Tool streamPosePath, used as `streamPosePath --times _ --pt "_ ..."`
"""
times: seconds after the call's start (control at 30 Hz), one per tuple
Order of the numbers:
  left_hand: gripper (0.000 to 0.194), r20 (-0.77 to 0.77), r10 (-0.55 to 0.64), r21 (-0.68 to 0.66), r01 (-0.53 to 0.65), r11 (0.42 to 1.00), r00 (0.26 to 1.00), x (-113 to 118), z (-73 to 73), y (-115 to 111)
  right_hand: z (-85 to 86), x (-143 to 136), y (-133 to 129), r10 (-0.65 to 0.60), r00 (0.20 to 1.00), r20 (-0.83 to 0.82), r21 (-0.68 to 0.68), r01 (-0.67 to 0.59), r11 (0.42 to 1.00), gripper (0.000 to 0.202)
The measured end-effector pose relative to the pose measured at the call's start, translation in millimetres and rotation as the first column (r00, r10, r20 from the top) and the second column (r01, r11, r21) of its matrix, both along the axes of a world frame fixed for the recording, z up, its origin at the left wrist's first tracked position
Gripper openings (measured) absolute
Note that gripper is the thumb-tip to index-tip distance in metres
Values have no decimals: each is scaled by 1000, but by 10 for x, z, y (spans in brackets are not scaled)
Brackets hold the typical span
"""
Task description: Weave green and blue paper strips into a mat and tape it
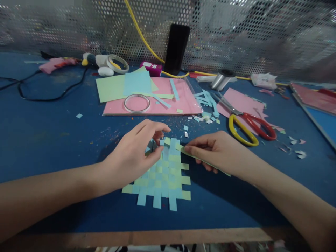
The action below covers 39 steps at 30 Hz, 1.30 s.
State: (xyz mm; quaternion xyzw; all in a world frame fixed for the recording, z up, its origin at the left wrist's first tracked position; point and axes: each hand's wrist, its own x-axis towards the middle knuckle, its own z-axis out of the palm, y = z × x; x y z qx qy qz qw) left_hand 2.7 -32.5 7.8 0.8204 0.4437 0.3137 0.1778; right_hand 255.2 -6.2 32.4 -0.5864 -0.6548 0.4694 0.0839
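A woven mat of light blue and pale green paper strips (164, 178) lies on the blue table, with loose strip ends sticking out at its edges. My left hand (136, 147) is over the mat's upper left part, thumb and forefinger apart. A raised blue strip end (162, 142) shows between them; whether the curled fingers touch it is hidden. Between the thumb and fingers of my right hand (212, 150) is a pale green paper strip (180, 147). Its tip lies over the blue strip at the mat's upper right corner, and its other end sticks out below the hand.
Scissors (244, 122) with yellow and red handles lie right, beside pink paper (240, 99) and cut blue strips (207, 99). Behind the mat are a pink paper pack (181, 101) and a tape roll (137, 103). A black phone (177, 47) leans against perforated metal (223, 31).
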Motion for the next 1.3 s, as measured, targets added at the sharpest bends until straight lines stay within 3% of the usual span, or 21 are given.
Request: streamPosePath --times 0.4,0.7,0.9,1.13,1.3 --pt "33 40 -33 -70 36 997 999 3 2 13 68 -41 -3 -5 998 58 -17 6 1000 28" --pt "26 74 -6 -152 18 988 997 -36 25 59 11 -22 6 103 995 -4 149 -101 984 31" --pt "26 156 6 -298 42 954 988 -34 23 94 -5 -27 19 124 992 -25 248 -114 962 27" --pt "25 195 8 -317 55 947 981 -41 33 113 -84 25 31 169 981 -97 306 -132 943 22" --pt "24 199 29 -308 34 951 979 -33 50 118 -66 41 6 260 965 -10 389 -236 891 11"
